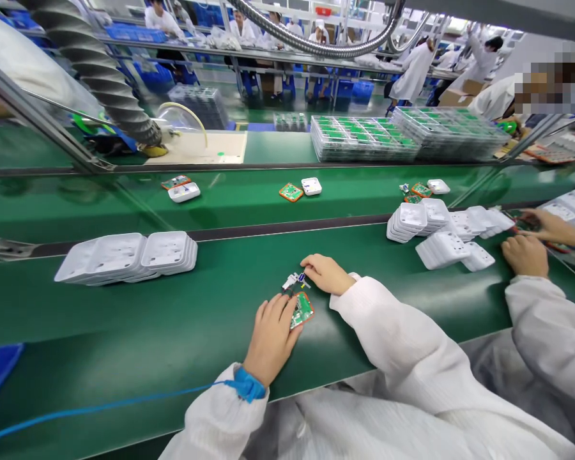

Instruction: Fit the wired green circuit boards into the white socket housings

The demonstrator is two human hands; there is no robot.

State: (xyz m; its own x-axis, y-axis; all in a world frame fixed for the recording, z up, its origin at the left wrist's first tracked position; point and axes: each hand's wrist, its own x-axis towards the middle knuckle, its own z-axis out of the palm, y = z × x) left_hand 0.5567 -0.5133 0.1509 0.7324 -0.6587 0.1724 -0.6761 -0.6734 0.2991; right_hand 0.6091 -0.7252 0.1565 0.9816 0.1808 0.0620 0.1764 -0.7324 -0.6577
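Observation:
My left hand, with a blue wrist strap, grips a green circuit board with an orange edge, low over the green work surface. Just beyond the board, my right hand pinches a small blue and white connector piece between thumb and fingertips. Beside it lies a small white part, close to the board's far edge; dark wires seem to run between them. My left fingers cover part of the board.
Stacked white plastic housings stand at the left, and more housings at the right near a co-worker's hands. Beyond a dark rail, a green belt carries boards and white cases. A blue cord crosses the front left.

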